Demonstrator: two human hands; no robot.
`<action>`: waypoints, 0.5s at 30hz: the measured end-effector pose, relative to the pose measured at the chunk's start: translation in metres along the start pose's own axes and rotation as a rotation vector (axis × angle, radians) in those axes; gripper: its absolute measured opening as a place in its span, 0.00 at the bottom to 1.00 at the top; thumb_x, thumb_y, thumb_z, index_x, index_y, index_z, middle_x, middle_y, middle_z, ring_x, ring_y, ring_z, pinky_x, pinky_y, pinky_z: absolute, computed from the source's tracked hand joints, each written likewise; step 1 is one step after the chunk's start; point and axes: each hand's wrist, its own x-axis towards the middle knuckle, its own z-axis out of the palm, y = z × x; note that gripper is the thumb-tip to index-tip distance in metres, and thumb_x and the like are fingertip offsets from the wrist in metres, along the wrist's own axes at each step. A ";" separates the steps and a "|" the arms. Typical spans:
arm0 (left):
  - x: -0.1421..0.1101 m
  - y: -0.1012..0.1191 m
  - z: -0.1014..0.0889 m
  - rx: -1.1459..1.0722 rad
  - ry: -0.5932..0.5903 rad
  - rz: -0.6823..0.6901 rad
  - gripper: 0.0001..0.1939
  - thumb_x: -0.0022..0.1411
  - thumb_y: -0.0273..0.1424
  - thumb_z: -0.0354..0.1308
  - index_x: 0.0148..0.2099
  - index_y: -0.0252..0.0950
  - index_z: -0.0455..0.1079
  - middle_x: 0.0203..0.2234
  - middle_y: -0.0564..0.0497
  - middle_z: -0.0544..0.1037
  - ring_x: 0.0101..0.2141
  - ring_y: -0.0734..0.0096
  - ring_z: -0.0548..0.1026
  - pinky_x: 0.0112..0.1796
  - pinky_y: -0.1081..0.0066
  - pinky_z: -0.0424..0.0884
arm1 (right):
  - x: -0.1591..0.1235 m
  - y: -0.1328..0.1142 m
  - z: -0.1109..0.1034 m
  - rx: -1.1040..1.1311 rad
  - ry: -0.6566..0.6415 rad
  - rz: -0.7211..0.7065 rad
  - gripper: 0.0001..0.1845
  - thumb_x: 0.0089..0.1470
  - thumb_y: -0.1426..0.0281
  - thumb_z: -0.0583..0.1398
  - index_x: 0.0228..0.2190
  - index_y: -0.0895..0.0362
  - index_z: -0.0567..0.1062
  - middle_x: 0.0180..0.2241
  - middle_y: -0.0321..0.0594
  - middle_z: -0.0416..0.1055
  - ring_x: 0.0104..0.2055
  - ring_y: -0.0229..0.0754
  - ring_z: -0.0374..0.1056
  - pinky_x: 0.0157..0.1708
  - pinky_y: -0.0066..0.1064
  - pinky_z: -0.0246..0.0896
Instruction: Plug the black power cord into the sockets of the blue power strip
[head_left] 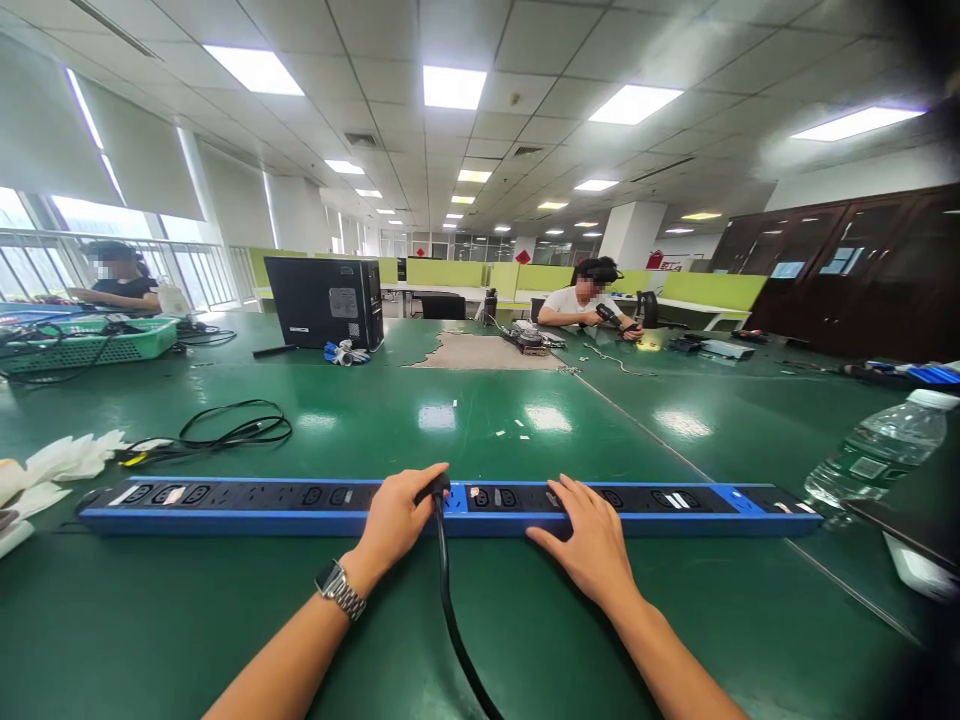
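A long blue and black power strip (270, 522) lies crosswise on the green table in front of me. My left hand (401, 510), with a watch (341, 588) on its wrist, grips a black plug (433, 487) at the strip's middle. From that plug a thick black cable (448, 600) runs toward me over the table edge of the view. Whether the plug's prongs sit in a socket is hidden by my fingers. My right hand (589, 535) rests on the strip to the right, fingers spread over its top and thumb along the front side, holding nothing else.
A coiled black cable (240, 428) and crumpled white gloves or tissue (67, 460) lie left. A water bottle (877, 450) is near the strip's right end. Farther back are a black computer tower (322, 303), a green basket (97, 345) and a co-worker (581, 300) handling a tool.
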 end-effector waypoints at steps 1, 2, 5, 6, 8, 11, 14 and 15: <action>-0.002 0.001 0.001 -0.004 -0.019 0.015 0.19 0.63 0.26 0.52 0.55 0.42 0.71 0.40 0.50 0.82 0.41 0.66 0.77 0.46 0.64 0.71 | 0.000 0.000 0.001 -0.006 0.004 -0.004 0.35 0.49 0.49 0.60 0.55 0.53 0.67 0.59 0.45 0.64 0.62 0.53 0.57 0.59 0.51 0.50; -0.003 0.004 0.003 -0.004 -0.031 0.038 0.20 0.62 0.25 0.53 0.55 0.43 0.71 0.41 0.50 0.81 0.42 0.66 0.77 0.47 0.64 0.71 | 0.000 0.000 0.001 -0.013 0.006 -0.008 0.35 0.50 0.49 0.60 0.55 0.53 0.67 0.59 0.46 0.64 0.62 0.53 0.57 0.59 0.51 0.50; -0.002 0.011 0.006 0.037 -0.046 0.097 0.20 0.62 0.25 0.53 0.55 0.44 0.71 0.46 0.50 0.80 0.46 0.64 0.76 0.49 0.61 0.69 | 0.000 0.001 0.002 -0.029 0.005 -0.013 0.35 0.50 0.49 0.60 0.55 0.53 0.68 0.60 0.45 0.64 0.62 0.53 0.56 0.59 0.51 0.50; -0.001 0.012 0.006 0.060 -0.056 0.100 0.20 0.62 0.25 0.54 0.55 0.43 0.71 0.46 0.50 0.80 0.46 0.63 0.76 0.49 0.61 0.69 | 0.000 0.001 0.002 -0.031 0.002 -0.012 0.35 0.50 0.49 0.60 0.55 0.53 0.68 0.60 0.45 0.63 0.62 0.53 0.56 0.59 0.50 0.50; -0.001 0.014 0.005 0.108 -0.081 0.097 0.19 0.63 0.25 0.54 0.55 0.43 0.71 0.45 0.49 0.80 0.46 0.63 0.76 0.48 0.61 0.69 | -0.001 0.002 0.002 -0.030 -0.004 -0.007 0.35 0.50 0.49 0.60 0.55 0.54 0.68 0.60 0.45 0.63 0.62 0.53 0.56 0.60 0.50 0.49; -0.002 0.016 0.005 0.174 -0.130 0.122 0.21 0.62 0.24 0.54 0.57 0.43 0.70 0.45 0.49 0.80 0.46 0.62 0.75 0.47 0.61 0.69 | -0.002 0.000 -0.001 -0.012 0.000 0.002 0.34 0.50 0.50 0.60 0.54 0.54 0.68 0.59 0.45 0.64 0.62 0.54 0.56 0.59 0.51 0.49; -0.002 0.019 0.007 0.203 -0.162 0.148 0.25 0.61 0.22 0.53 0.59 0.44 0.67 0.48 0.49 0.78 0.48 0.62 0.74 0.49 0.59 0.68 | 0.001 -0.020 -0.008 0.052 0.031 -0.025 0.34 0.50 0.50 0.60 0.55 0.54 0.68 0.57 0.46 0.66 0.61 0.54 0.58 0.58 0.52 0.51; -0.002 0.019 0.008 0.203 -0.168 0.143 0.26 0.61 0.22 0.52 0.60 0.45 0.66 0.49 0.49 0.78 0.49 0.63 0.74 0.50 0.59 0.68 | 0.003 -0.031 -0.010 0.089 0.043 -0.053 0.33 0.51 0.51 0.60 0.54 0.54 0.68 0.56 0.45 0.67 0.60 0.53 0.59 0.58 0.52 0.52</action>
